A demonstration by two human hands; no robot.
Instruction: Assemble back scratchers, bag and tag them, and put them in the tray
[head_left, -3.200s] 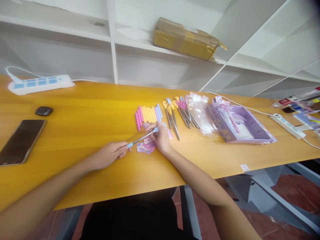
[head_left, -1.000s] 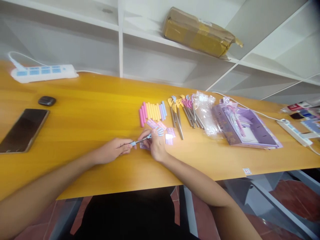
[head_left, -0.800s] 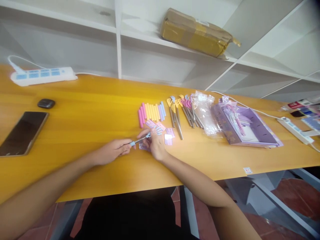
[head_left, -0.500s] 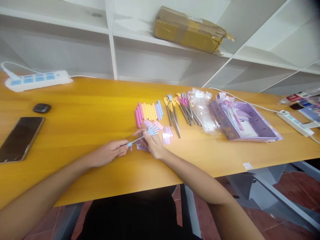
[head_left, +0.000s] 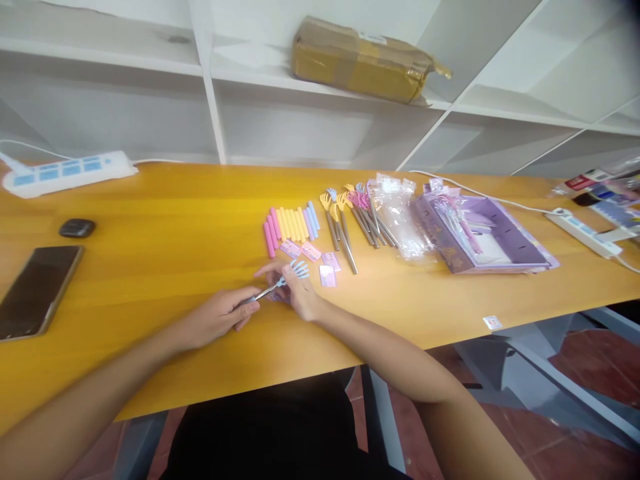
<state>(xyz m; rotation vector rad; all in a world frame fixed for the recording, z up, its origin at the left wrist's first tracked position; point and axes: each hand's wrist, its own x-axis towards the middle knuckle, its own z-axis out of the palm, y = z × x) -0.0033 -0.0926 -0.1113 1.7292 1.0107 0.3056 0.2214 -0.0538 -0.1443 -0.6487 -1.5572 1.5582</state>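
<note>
From my distant seat I see, a little below the centre of the frame, the blue-clawed rod [head_left: 273, 289], held slantwise over the table [head_left: 170, 227] by both hands. The left hand [head_left: 223, 316] is closed around its lower end, so this end is hidden for me. The right hand [head_left: 293, 288] grasps it near the claw, thumb over the neck; how the lower fingers are placed I cannot fully tell. Room above the right hand is narrow: printed cards [head_left: 311, 251] lie just beyond it, one more showing partly beneath, then comes the row of coloured tubes [head_left: 291, 224]. Right of these lie metal rods with coloured claws [head_left: 347, 245], then clear plastic bags [head_left: 400, 217] just beside the purple box [head_left: 520, 240]. On the left the room is wider: a broad stretch of wood separates the left forearm from the phone [head_left: 36, 293], which is cut by the frame's left border. The front edge passes under both forearms and rises toward the right, where a small square label [head_left: 493, 323] lies close to it. The back edge meets the white shelf [head_left: 280, 120], with a power strip [head_left: 70, 175] near it at left.
</note>
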